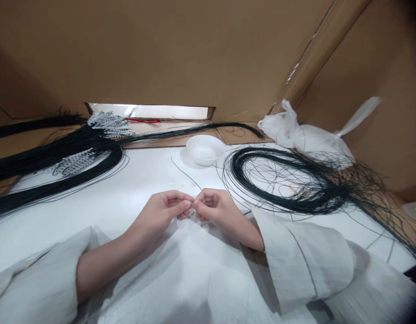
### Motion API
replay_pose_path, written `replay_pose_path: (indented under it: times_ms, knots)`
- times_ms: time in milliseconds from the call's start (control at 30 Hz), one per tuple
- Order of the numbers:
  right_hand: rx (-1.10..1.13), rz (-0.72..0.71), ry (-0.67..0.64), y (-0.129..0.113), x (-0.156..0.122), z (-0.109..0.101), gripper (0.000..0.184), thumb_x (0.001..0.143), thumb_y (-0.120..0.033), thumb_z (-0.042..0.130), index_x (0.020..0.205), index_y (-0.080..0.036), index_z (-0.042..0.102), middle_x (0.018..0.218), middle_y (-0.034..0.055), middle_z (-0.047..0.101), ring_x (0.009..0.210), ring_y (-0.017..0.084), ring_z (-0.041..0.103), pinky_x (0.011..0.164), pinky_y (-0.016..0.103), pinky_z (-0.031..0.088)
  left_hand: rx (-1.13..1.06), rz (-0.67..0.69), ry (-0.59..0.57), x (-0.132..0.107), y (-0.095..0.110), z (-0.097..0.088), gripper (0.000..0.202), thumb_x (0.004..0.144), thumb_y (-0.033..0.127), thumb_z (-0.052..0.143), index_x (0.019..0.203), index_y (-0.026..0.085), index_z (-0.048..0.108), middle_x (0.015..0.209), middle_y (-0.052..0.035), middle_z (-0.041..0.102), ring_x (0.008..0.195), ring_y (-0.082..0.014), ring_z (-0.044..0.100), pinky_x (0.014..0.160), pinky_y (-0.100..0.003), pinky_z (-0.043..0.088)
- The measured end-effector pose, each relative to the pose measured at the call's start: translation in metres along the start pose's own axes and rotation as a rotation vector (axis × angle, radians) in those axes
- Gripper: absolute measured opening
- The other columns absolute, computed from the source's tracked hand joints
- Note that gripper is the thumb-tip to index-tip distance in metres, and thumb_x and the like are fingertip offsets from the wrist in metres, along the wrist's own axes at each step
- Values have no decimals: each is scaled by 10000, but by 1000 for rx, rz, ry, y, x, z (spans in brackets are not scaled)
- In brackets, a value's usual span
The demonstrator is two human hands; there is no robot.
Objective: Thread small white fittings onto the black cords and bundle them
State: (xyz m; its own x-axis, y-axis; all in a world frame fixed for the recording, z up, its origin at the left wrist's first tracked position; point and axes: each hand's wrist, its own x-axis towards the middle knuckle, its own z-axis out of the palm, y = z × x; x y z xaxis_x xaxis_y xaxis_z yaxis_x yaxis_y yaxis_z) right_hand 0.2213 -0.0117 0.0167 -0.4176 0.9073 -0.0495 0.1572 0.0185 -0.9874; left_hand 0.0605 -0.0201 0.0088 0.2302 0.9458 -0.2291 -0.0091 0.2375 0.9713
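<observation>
My left hand (163, 211) and my right hand (216, 208) meet fingertip to fingertip low in the middle of the view, both pinched closed. Between the pinched fingers sits a thin black cord (184, 173) that runs up and away from them across the white table (133, 189). A tiny object at the pinch point is too small to make out. Both forearms come out of loose white sleeves. A white cloth lies under my hands.
A small white bowl (205, 149) stands behind my hands. A big coil of dark cord (282, 180) lies at the right, with a white plastic bag (302, 132) behind it. Long bundles of black cord with white tags (73, 153) stretch across the left. Brown cardboard walls enclose the table.
</observation>
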Motion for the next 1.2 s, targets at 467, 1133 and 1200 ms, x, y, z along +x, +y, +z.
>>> replay_pose_path:
  times_ms: [467, 1133, 1200]
  knots:
    - [-42, -15, -3, 4, 1, 3, 145, 777, -244, 533, 680, -137, 536, 602, 25, 602, 523, 106, 565, 522, 229, 461, 385, 201, 120, -12, 2, 3, 126, 812, 265, 528, 853, 182, 614, 827, -5, 656, 773, -142, 599, 722, -239, 438]
    - [-38, -39, -63, 8, 5, 2, 103, 682, -86, 472, 741, -165, 502, 531, -42, 552, 473, 79, 509, 479, 187, 406, 738, 354, 185, -17, 1, 10, 72, 827, 200, 435, 879, 215, 483, 762, 29, 579, 661, -114, 526, 567, -209, 390]
    - [-33, -27, -40, 8, 7, 2, 128, 671, -84, 471, 758, -158, 528, 530, -43, 546, 462, 73, 498, 472, 184, 404, 764, 366, 202, -15, 1, 6, 101, 832, 215, 429, 915, 214, 487, 784, 23, 587, 675, -118, 537, 567, -211, 395]
